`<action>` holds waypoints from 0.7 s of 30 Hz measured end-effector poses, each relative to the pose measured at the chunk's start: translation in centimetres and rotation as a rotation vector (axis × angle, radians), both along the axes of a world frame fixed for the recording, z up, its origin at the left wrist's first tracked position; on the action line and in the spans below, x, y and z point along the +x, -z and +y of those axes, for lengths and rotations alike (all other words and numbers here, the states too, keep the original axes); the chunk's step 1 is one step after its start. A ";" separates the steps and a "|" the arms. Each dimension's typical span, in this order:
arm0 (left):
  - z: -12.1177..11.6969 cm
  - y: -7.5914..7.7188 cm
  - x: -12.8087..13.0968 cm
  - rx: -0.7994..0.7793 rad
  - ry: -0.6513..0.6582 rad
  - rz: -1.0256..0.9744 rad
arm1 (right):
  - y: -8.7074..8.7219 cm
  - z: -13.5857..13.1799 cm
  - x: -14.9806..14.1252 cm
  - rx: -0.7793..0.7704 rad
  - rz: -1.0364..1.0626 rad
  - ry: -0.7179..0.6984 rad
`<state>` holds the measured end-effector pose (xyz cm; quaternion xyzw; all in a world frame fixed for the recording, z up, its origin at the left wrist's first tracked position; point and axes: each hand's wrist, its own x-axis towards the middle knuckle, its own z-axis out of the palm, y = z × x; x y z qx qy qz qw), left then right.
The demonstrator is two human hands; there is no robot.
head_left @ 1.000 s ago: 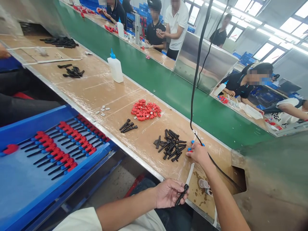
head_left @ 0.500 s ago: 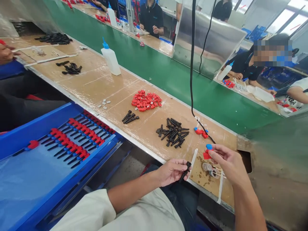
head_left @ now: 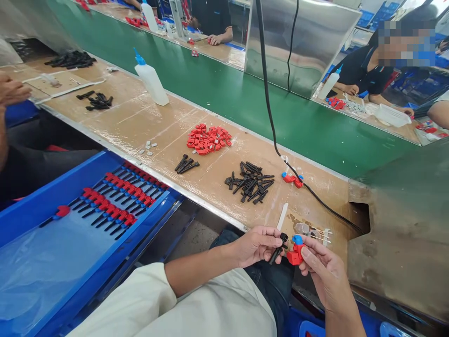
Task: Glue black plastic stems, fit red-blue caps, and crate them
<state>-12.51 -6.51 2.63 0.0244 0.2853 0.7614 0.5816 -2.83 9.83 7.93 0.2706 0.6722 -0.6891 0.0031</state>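
Observation:
My left hand pinches a black plastic stick with a blocky head, tilted with its head up. Close beside it, my right hand grips a red and blue plastic piece between thumb and fingers, blue end upward. The two parts are near each other; whether they touch I cannot tell. Beyond my hands lie a heap of black sticks, a heap of small red pieces and, under the cable, a couple of red and blue pieces.
A blue tray at left holds rows of joined black, blue and red pieces. A white squeeze bottle stands by the green belt. Cotton swabs and a small clear cup lie near my right hand. A black cable hangs across. Co-workers sit around.
My right hand has brought the red and blue piece down and left, close to the black stick in my left hand. The view has shifted slightly.

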 end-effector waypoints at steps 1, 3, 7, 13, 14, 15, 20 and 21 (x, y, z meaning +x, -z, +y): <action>0.0 0.0 0.0 -0.004 0.002 -0.001 | -0.1 0.0 -0.1 -0.016 0.003 0.008; 0.1 0.2 0.0 -0.008 0.006 -0.007 | -0.1 -0.1 -0.1 -0.044 0.009 0.017; 0.3 0.5 0.2 -0.002 -0.003 -0.040 | 0.9 0.2 0.6 -0.049 0.023 0.019; 0.5 0.7 0.2 0.015 -0.013 -0.079 | 2.5 1.2 1.9 -0.036 0.040 0.048; 0.6 0.7 0.2 0.010 -0.014 -0.082 | 2.6 1.3 2.0 -0.038 0.033 0.052; 0.6 0.6 0.1 0.005 -0.012 -0.081 | 2.7 1.3 2.0 -0.042 0.025 0.054; 0.8 0.4 0.0 -0.009 -0.008 -0.062 | 2.0 0.3 1.7 -0.080 -0.007 0.065; 0.9 0.4 0.0 -0.012 -0.009 -0.058 | 1.8 0.1 1.6 -0.091 -0.014 0.075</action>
